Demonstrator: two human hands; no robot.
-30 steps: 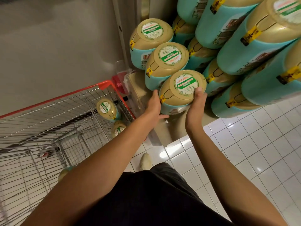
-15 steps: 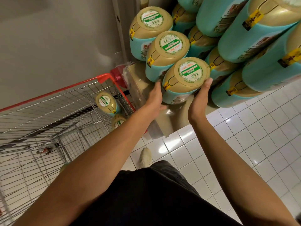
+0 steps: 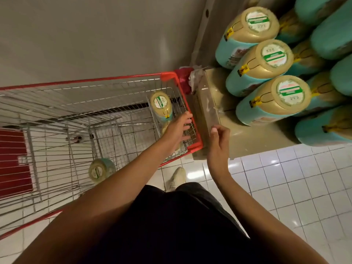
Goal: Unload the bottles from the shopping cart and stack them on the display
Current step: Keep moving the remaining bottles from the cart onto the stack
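A: Two hands, holding anything?
B: Nothing. Left hand spreads its fingers wide over the wire shopping cart's red rim; right hand hangs loosely curled.
A: Bottles?
B: Two gold-capped bottles show in the cart, nine o'clock. Teal bottles lie stacked on the display, two o'clock. Round green-and-white cap labels, writing unreadable.

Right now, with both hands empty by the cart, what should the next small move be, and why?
Probably lower the left hand into the shopping cart corner and grip the bottle standing there. That hand hangs open just beside it, the right hand holds nothing, and a second bottle also waits in the cart.
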